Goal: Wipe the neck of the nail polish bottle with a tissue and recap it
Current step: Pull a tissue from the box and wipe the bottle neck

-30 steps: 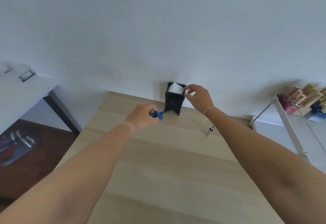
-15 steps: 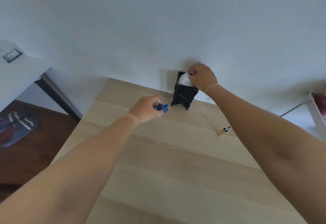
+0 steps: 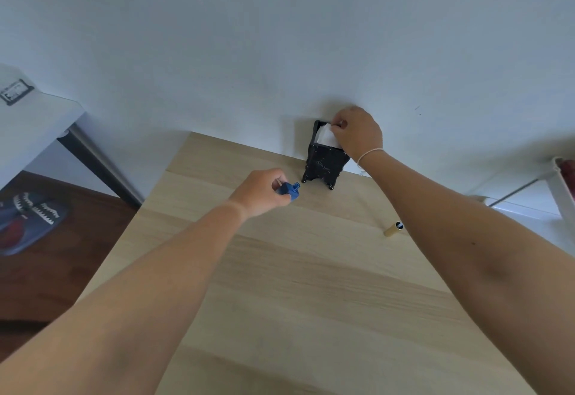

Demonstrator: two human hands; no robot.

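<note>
My left hand point(image 3: 263, 191) grips a small blue nail polish bottle point(image 3: 289, 191), uncapped, its neck pointing right toward a black ornate tissue holder point(image 3: 323, 163) at the table's far edge against the wall. My right hand point(image 3: 357, 133) rests on top of that holder, fingers pinching the white tissue point(image 3: 325, 138) that sticks out of it. The bottle's gold cap point(image 3: 392, 228) lies on its side on the table, right of the holder and under my right forearm.
The light wooden table point(image 3: 311, 285) runs from the wall toward me. A white side table point(image 3: 34, 133) with a dark leg stands at left over a dark wood floor. A white shelf unit point(image 3: 557, 183) is at the right edge.
My right hand has gone from beside the holder's top to over it and now pinches the tissue. The view shifted, so the holder sits further right. My left hand keeps holding the bottle.
</note>
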